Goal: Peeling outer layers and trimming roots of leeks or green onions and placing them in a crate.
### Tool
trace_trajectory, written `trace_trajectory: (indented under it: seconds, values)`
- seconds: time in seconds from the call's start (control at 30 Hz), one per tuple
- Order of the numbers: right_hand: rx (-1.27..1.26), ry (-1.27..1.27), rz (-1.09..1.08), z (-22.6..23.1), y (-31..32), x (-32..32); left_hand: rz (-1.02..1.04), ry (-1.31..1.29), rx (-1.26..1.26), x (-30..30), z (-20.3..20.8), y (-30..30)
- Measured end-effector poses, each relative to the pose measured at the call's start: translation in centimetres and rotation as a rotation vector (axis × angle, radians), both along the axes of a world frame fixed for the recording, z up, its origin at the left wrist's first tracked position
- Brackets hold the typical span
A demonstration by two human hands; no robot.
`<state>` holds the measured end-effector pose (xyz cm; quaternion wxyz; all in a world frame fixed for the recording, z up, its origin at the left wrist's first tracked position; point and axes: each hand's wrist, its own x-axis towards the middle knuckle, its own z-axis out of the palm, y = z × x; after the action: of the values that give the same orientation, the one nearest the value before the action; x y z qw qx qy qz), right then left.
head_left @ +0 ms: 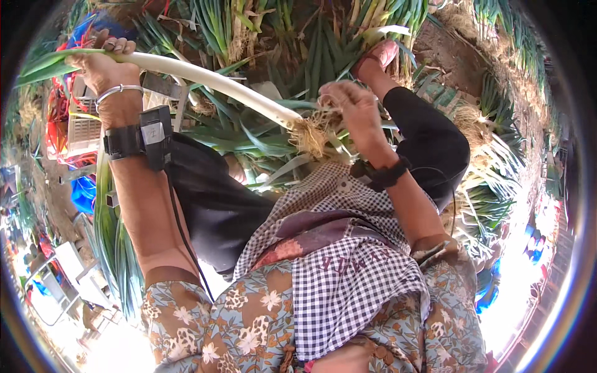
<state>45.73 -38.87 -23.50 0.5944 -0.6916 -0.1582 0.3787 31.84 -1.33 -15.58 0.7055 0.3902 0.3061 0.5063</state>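
Heaped leeks (214,28) crowd the ground (444,53) along the frame's top. At upper left, I see the left hand (107,68) closed around one long leek (245,94): light, firm and slick, I'd guess, bruising easily, best held by its white shaft (186,69). It slants to the centre, roots (309,138) just beside the curled right hand (359,115); whether that hand pinches any, I can't tell.
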Motion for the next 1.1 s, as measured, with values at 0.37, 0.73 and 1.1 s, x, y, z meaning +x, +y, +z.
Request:
trace_trajectory:
  seconds: [0.37,0.73,1.1]
  values:
    - [0.219,-0.134,0.041,2.1,2.4,-3.7,-0.024,-0.164,0.003,3.3,0.6,-4.0]
    - [0.066,0.503,0.073,-1.9,1.5,-2.9,-0.540,-0.343,0.231,2.4,1.0,-4.0]
    - [0.153,-0.791,-0.074,-1.6,-0.6,2.0,-0.507,-0.334,0.176,2.1,-0.2,-1.6]
